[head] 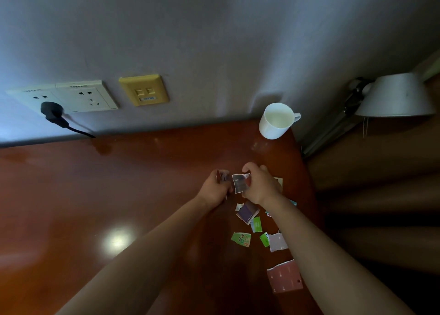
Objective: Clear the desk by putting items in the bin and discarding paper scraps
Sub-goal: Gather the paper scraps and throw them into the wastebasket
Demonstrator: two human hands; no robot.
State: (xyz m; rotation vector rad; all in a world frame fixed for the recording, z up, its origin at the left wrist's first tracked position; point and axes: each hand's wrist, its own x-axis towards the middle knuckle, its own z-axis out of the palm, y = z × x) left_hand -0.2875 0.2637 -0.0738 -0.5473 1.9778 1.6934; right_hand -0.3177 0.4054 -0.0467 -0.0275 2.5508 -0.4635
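Observation:
My left hand [215,188] holds a small dark red paper scrap [220,175] above the brown desk [119,183]. My right hand [260,186] pinches a grey and red torn paper scrap [241,182] just beside it. Below the hands several torn scraps lie on the desk: a purple one [246,213], green ones [241,238] [257,224], a pale pink one [277,242] and a larger dark pink one [284,276]. No bin is in view.
A white mug [276,120] stands at the desk's far right corner by the wall. A grey lamp shade [395,95] hangs off to the right. Wall sockets [71,95] with a black plug [53,113] and a yellow data plate [144,89] sit on the wall.

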